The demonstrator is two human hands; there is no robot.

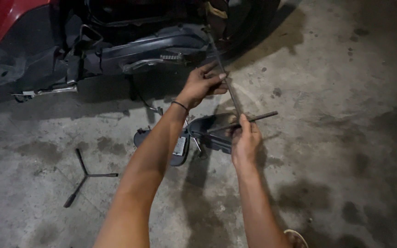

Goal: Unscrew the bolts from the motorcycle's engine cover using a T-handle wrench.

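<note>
— How did we hold the T-shaped wrench [235, 103]?
— Our left hand [203, 85] pinched its long shaft, steadying it toward the scooter [116, 46]; our right hand [244, 138] gripped the crossbar for turning, above the panel [207, 133] on the floor [345, 138].

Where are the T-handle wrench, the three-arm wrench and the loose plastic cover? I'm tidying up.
T-handle wrench [258, 117]: head view, on its crossbar.
Three-arm wrench [87, 175]: head view, its hub.
Plastic cover [214, 140]: head view, its dark face.
</note>
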